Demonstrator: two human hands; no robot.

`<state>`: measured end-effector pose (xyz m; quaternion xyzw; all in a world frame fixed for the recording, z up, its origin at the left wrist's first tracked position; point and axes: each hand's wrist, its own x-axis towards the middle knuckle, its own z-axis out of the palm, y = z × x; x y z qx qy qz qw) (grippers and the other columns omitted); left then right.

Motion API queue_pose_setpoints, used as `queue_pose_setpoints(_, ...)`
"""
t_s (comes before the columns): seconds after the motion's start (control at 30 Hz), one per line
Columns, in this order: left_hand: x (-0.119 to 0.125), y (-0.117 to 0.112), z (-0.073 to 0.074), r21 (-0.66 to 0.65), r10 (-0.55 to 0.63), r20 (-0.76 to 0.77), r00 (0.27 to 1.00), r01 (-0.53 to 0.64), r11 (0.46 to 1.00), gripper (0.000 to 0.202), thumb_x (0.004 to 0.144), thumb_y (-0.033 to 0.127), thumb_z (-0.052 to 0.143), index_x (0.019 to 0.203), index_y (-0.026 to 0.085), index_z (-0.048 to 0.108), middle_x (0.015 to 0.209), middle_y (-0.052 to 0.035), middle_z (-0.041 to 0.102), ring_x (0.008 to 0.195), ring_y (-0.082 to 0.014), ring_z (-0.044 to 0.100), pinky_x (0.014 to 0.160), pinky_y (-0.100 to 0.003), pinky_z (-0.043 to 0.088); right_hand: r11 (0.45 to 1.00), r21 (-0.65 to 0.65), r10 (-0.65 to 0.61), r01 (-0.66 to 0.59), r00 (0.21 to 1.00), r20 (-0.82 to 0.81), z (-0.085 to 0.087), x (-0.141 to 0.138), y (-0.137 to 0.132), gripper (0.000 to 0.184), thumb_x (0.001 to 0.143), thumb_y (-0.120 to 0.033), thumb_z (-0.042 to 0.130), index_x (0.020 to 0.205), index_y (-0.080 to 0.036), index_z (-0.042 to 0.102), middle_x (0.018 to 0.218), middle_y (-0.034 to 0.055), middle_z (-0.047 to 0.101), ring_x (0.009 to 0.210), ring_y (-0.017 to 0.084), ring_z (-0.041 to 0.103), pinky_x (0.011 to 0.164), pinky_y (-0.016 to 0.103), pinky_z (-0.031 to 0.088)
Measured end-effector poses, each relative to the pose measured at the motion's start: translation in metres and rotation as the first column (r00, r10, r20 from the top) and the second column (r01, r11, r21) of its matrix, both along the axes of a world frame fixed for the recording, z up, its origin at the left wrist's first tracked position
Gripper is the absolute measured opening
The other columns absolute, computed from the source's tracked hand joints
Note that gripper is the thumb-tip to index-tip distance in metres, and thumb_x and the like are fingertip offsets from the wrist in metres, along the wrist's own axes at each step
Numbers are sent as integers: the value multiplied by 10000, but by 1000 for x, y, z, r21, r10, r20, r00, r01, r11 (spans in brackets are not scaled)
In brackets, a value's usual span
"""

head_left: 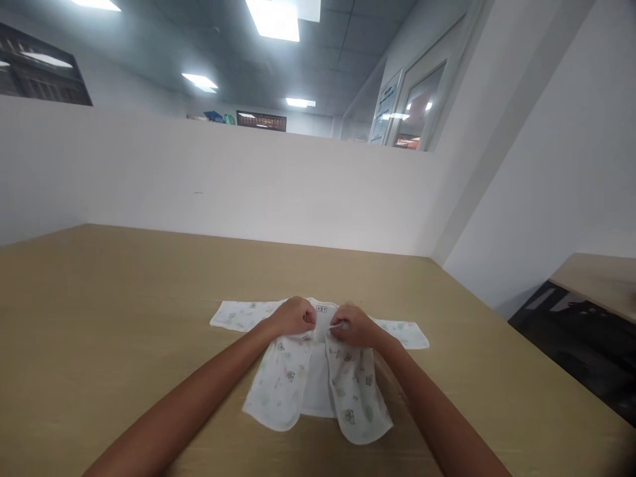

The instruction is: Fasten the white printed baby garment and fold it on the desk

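Note:
A small white baby shirt [285,381] with a pale green and grey animal print lies spread on the table, its front open down the middle and both sleeves stretched out sideways. At the neckline, my left hand [297,316] is closed on the left front edge. My right hand [354,326] pinches the right front edge a short way across from it. Between the two hands the plain white inside of the back shows, with a small printed label [322,309] at the collar. The lower right front panel is lifted a little off the table.
The light wooden table [149,278] runs back to a low white partition [258,179]. A white wall [556,165] rises on the right, and a second table [601,281] with a dark frame stands beyond the right edge.

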<state>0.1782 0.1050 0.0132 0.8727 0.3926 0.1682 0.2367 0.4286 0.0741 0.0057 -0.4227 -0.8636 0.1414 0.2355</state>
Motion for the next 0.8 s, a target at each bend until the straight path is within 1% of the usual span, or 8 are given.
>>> queue_pose_setpoints(0.07,-5,4,-2,-75,-23,64,998,28,997,112,735,248,639,781,198,728,776,12,693,708,-129,613,630,-229,402,999,0,35,-35,999,-14,4,-1,-1,81,849,-240,678,832,-170,714,885,36,683,924,199,586,882,316,444)
queue_pose_setpoints(0.2,-6,9,-7,-249,-3,194,981,52,967,178,753,327,669,802,167,730,757,-11,685,699,-136,614,621,-218,412,994,-29,98,-101,990,-105,9,-9,-3,152,943,-268,613,893,-197,737,927,34,686,981,193,582,909,312,439)
queue_pose_setpoints(0.27,-5,11,-10,-328,20,226,974,57,943,201,750,330,660,815,154,733,710,-15,665,651,-131,591,604,-219,406,994,-47,94,-102,985,-148,8,-15,-5,161,957,-254,595,934,-209,747,949,27,683,968,181,590,883,296,445)
queue_pose_setpoints(0.37,-5,14,-15,-431,60,283,957,71,900,246,734,335,649,846,137,742,669,-20,639,608,-128,563,604,-228,417,995,-89,27,-48,974,-227,3,-26,-10,172,958,-241,589,965,-212,758,982,23,687,908,159,615,820,266,455)
queue_pose_setpoints(0.43,-6,13,-15,-470,101,313,944,61,881,279,719,334,649,877,128,752,687,-28,645,617,-130,562,615,-232,429,994,-113,-30,-4,955,-295,-2,-34,-13,167,949,-242,602,973,-208,764,986,21,699,875,154,631,786,253,459)
queue_pose_setpoints(0.5,-6,9,-11,-497,129,324,937,52,866,285,705,316,647,882,119,753,700,-35,646,627,-126,558,613,-227,424,991,-129,-74,29,930,-360,-7,-40,-15,154,933,-244,620,963,-202,765,957,18,712,841,155,642,765,247,462)
queue_pose_setpoints(0.67,-6,2,0,-558,123,347,930,99,824,282,685,301,662,863,96,741,676,-36,619,614,-110,523,588,-211,393,985,-157,-128,67,896,-424,-18,-46,-14,119,892,-272,670,921,-192,754,880,6,716,760,154,643,731,246,466)
queue_pose_setpoints(0.8,-6,5,-6,-583,125,366,922,122,803,260,660,226,627,861,106,741,702,-37,627,643,-111,540,598,-204,392,985,-159,-138,74,885,-445,-21,-44,-11,147,890,-311,674,912,-190,755,888,15,720,769,164,652,747,257,480)
